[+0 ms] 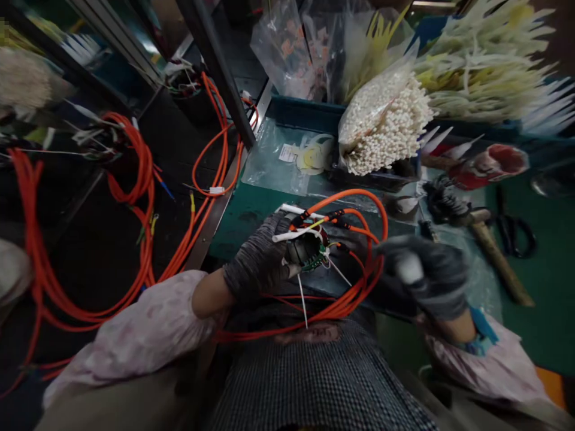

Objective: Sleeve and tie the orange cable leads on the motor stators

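Note:
My left hand (265, 254), in a dark grey glove, is closed around the side of a small round motor stator (309, 261) with a green and black rim. Orange cables (362, 194) leave the stator through black sleeves and loop to the right. White tubing (291, 236) and a yellow sleeve cross over its top, and thin white ties stick out below. Beside the cable loop is my right hand (424, 272), gloved too and smeared by motion, with a pale thumb area showing. Whether its fingers hold a cable is unclear.
Bundled white tubes (386, 120) in a plastic bag stand in a bin behind the stator. Yellowish sleeves (480, 72) lie at the back right. A hammer (501, 257), black scissors (516, 230) and a red roll (492, 164) are at the right. Orange cable coils (144, 179) hang left.

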A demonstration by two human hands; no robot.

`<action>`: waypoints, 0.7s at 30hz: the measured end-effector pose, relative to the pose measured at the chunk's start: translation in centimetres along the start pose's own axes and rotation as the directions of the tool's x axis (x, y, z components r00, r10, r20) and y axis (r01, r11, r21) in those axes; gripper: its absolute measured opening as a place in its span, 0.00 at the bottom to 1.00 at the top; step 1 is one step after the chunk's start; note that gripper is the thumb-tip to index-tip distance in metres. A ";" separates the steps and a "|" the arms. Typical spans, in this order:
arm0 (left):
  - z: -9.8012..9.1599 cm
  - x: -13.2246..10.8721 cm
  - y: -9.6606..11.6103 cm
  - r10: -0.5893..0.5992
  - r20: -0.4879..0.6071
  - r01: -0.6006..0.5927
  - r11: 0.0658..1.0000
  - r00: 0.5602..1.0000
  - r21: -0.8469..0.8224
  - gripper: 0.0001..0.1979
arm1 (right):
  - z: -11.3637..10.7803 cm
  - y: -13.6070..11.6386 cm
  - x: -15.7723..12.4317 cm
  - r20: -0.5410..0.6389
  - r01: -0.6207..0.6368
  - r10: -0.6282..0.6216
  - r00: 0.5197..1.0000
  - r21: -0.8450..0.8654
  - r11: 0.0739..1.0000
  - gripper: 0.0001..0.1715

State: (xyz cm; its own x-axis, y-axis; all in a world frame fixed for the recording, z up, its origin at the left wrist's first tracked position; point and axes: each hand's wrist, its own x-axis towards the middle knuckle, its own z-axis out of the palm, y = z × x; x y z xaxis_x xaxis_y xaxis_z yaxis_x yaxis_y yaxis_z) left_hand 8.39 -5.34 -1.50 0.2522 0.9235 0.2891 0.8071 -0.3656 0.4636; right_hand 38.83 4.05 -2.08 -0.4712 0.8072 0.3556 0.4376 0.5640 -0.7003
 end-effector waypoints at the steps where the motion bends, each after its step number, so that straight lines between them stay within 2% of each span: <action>1: 0.2 0.0 0.0 0.022 0.011 -0.023 0.999 1.000 0.029 0.32 | 0.5 -1.2 -0.1 0.123 0.039 -0.038 0.992 0.000 0.999 0.18; 3: 0.4 0.0 0.3 0.086 0.030 -0.089 0.992 0.996 0.091 0.30 | 1.6 -2.9 0.3 0.314 0.118 -0.109 0.943 -0.011 0.993 0.21; 5: 0.4 -0.1 0.7 0.129 0.049 -0.134 0.981 0.990 0.137 0.26 | 2.6 -3.5 0.9 0.413 0.201 -0.174 0.894 -0.022 0.979 0.19; 8: 0.5 -0.4 1.4 0.110 0.024 -0.112 0.979 0.994 0.171 0.24 | 3.5 -3.1 1.1 0.372 0.318 -0.300 0.878 0.013 0.948 0.14; 11: 0.7 -1.0 1.6 0.110 -0.024 -0.106 0.985 0.994 0.136 0.25 | 4.3 -2.5 0.3 0.318 0.339 -0.358 0.878 0.117 0.934 0.13; 15: 1.1 -1.8 1.1 0.135 -0.081 -0.137 0.991 0.988 -0.013 0.25 | 6.3 -2.6 -1.6 0.239 0.246 -0.310 0.920 0.263 0.933 0.11; 18: 1.8 -2.5 0.8 0.030 -0.114 -0.036 0.998 0.993 -0.052 0.32 | 7.7 -2.9 -3.1 0.203 0.176 -0.242 0.949 0.298 0.938 0.11; 21: 2.9 -2.9 0.8 -0.034 -0.187 0.029 0.999 0.982 -0.032 0.32 | 8.4 -2.9 -4.1 0.174 0.149 -0.202 0.964 0.279 0.949 0.15</action>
State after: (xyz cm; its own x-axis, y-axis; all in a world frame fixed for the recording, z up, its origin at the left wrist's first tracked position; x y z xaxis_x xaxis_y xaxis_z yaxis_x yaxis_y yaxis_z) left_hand 9.88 -8.03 -4.40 0.1201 0.8973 0.4248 0.7966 -0.3425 0.4981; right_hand 33.05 -2.39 -6.67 -0.6755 0.6338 0.3768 0.1313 0.6062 -0.7844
